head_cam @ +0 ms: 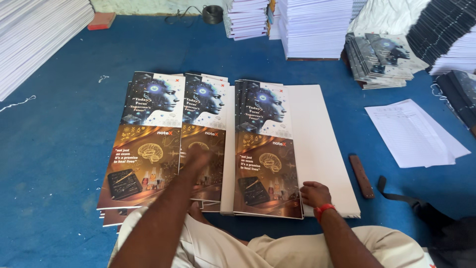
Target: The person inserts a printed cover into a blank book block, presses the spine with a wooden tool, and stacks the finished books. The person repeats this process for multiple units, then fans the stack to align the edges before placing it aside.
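The left hand (198, 156) is reaching forward over the middle stack of printed covers (204, 139); blur is hiding how open its fingers are. The right hand (315, 193), fingers curled, is pressing the near corner of the right stack (265, 149), whose long axis is running away from the person.

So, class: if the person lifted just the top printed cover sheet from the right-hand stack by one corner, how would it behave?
The top cover sheet looks thin and long, so it would probably droop rather than stay flat. Its printed face seems glossy, so it may slide easily off the sheets beneath. The right hand resting at its lower edge suggests a single sheet is light.
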